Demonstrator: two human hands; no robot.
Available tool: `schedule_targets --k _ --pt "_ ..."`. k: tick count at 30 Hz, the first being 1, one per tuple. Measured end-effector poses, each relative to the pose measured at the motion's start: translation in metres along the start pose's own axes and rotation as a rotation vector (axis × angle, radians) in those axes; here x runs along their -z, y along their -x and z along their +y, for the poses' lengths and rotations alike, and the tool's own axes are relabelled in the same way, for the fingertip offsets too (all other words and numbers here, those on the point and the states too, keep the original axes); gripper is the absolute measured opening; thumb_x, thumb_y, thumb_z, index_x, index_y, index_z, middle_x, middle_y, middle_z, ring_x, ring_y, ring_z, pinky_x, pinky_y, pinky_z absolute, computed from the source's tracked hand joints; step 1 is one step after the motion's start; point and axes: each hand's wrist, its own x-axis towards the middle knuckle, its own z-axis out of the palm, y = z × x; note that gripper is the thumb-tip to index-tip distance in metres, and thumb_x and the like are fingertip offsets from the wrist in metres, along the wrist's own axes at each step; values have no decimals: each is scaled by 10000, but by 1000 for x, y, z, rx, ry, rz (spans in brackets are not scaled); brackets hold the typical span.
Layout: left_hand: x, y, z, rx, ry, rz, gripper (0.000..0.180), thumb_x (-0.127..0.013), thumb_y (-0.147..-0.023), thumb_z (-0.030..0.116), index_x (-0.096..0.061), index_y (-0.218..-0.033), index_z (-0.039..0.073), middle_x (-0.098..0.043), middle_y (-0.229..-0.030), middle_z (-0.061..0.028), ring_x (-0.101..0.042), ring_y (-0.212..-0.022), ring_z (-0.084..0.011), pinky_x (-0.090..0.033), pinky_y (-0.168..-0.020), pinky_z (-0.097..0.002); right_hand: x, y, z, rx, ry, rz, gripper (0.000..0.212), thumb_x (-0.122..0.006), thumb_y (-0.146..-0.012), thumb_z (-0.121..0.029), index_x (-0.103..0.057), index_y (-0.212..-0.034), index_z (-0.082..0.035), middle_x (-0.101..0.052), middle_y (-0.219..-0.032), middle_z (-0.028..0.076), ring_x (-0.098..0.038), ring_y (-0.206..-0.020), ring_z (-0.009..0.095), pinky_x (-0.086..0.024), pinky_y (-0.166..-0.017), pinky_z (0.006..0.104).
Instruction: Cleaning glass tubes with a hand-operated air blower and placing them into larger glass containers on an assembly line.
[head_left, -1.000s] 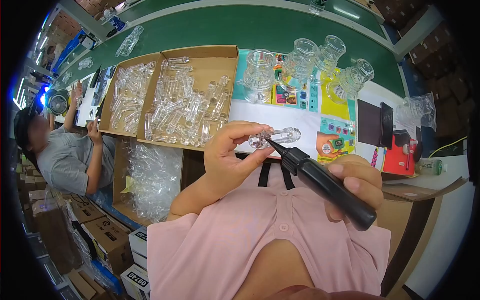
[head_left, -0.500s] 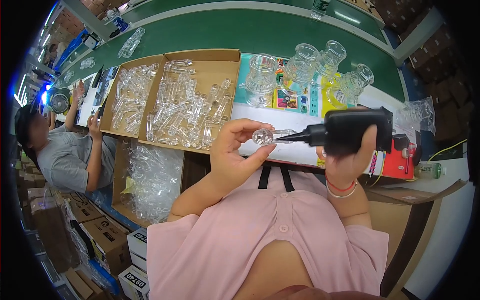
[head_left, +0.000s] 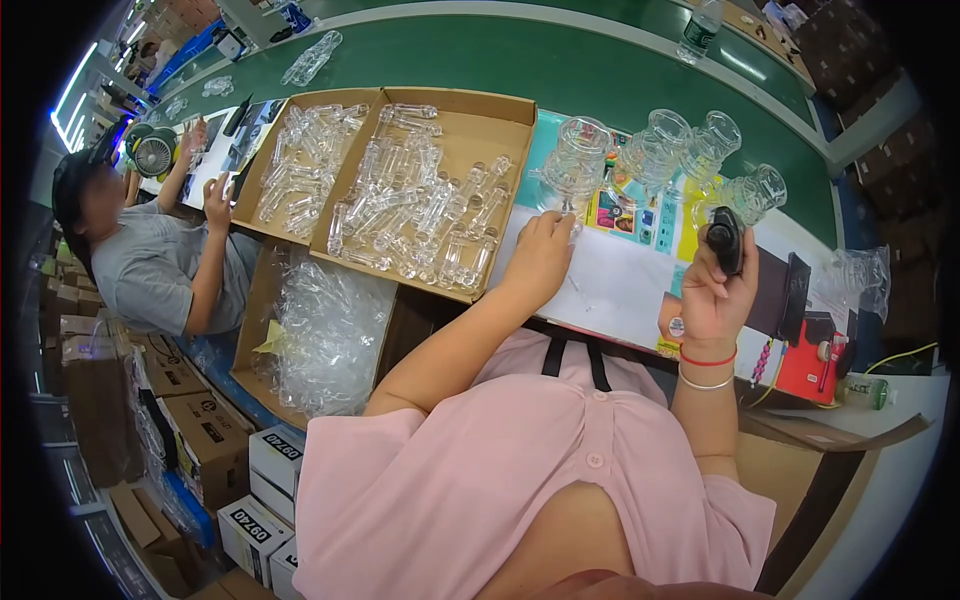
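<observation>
One black bottle (head_left: 726, 242), smooth-sided and seen nearly end-on, and several clear glass vessels with flared round rims and bulging bodies show at the right of the table (head_left: 430, 50). Count of vessels (head_left: 655, 150) standing unwrapped: four, in an uneven row. Cardboard trays (head_left: 515, 150) number two, side by side at the left, each heaped with clear glass tubes (head_left: 405, 165) too tangled to count. The bottle lies inside the right hand (head_left: 716, 300), whose fingers close around it, raised near the rightmost vessel. The left hand (head_left: 540, 258) is over the white sheet (head_left: 610, 275), fingers bent together at the near side of the leftmost vessel; whether they grip a small clear piece, I cannot tell.
</observation>
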Motion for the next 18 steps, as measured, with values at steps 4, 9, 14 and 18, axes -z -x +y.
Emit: schedule_targets --k 4,9,14,18 --pt "2 7 -3 -37 -119 -27 484 -651 -701 106 -469 -1132 -17 -489 -1086 -154 -463 -1009 -302 -383 -876 -384 4 -1 -7 15 3 -32 320 -452 -906 -208 -425 -1014 92 -482 -861 193 -406 -504 112 -361 -327 146" --pt "28 15 10 -87 -155 40 481 -663 -699 113 -485 -1131 -1 -496 -1089 -148 -469 -1004 -308 -391 -869 -375 5 -3 -6 -6 -7 -50 330 -442 -909 -203 -395 -1015 106 -474 -867 205 -411 -504 112 -366 -330 150" --pt "85 14 21 -62 -224 70 365 -673 -680 130 -549 -999 3 -518 -937 -137 -494 -877 -299 -418 -790 -383 9 -3 -10 13 -2 -31 328 -443 -908 -199 -393 -1017 106 -473 -869 202 -412 -501 113 -369 -333 152" --pt "118 11 -21 223 -518 140 328 -694 -683 167 -549 -944 31 -541 -908 -133 -504 -864 -311 -434 -733 -388 10 -1 -12 22 -3 -36 326 -445 -907 -196 -395 -1022 105 -480 -870 204 -413 -499 117 -367 -331 154"
